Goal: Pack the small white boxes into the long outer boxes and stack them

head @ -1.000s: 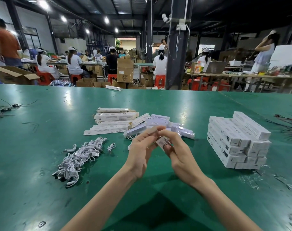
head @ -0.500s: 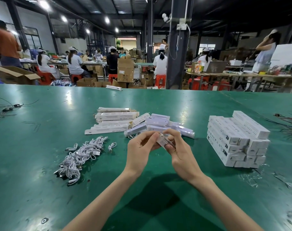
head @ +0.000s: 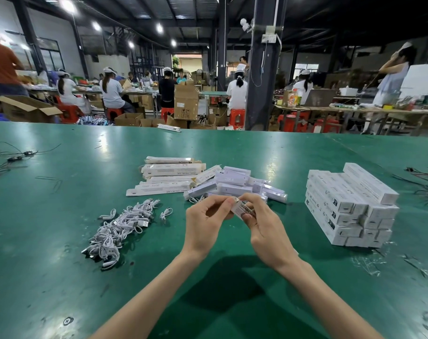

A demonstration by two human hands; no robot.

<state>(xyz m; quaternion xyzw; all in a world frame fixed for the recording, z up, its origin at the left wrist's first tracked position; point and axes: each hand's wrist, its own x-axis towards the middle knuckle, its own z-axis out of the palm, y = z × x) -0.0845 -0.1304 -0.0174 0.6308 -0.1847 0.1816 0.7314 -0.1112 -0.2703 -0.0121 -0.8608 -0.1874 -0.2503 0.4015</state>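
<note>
Green matting covers the wide table point(head: 61, 216) I look across. Beyond it, a dim factory hall holds seated workers point(head: 111, 92), cardboard cartons point(head: 186, 101) and a dark pillar point(head: 259, 69). At right stands a stack of long outer boxes point(head: 350, 204). At centre, flat outer boxes point(head: 169, 177) lie beside a heap of small white boxes point(head: 235, 184), with tangled white cables point(head: 120, 228) at left. Nearest me, the left hand point(head: 203, 226) and right hand point(head: 266, 231) pinch one printed box point(head: 242, 208) between curled fingertips, just before the heap.

Left hand point(head: 204, 225), right hand point(head: 266, 232) — white box point(head: 242, 208)
</note>
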